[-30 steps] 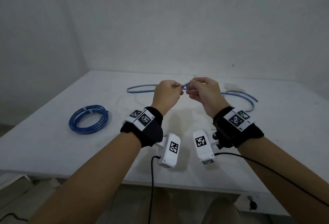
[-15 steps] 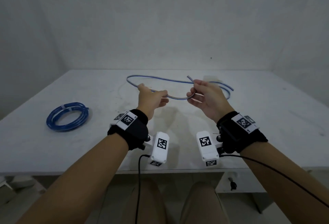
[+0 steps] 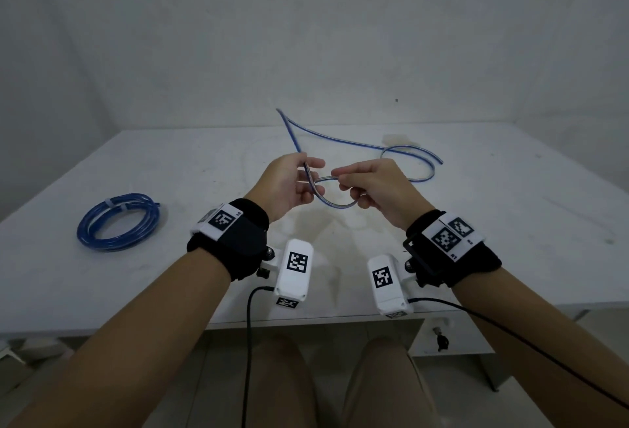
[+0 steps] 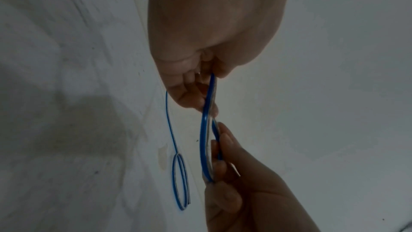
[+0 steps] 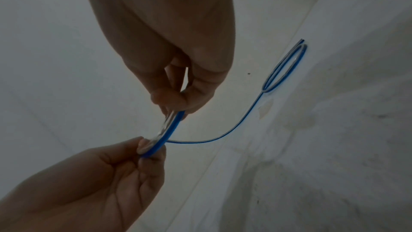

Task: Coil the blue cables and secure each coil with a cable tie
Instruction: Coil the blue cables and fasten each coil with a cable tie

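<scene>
A loose blue cable hangs in a small loop between my two hands above the white table. My left hand pinches it where one free length rises up and away toward the wall. A little to the right, my right hand pinches the other side of the loop. The left wrist view shows the left hand and the right hand both on the cable. In the right wrist view the right hand and left hand hold the same loop. The cable's far part lies on the table in a curl.
A finished blue coil bound with a white tie lies on the table at the left. A pale flat object sits at the back by the loose cable's curl. Walls close the table at the back and left.
My hands drew apart along the cable, then came back together, and a small loop now hangs between them. One length of cable now rises behind my left hand.
</scene>
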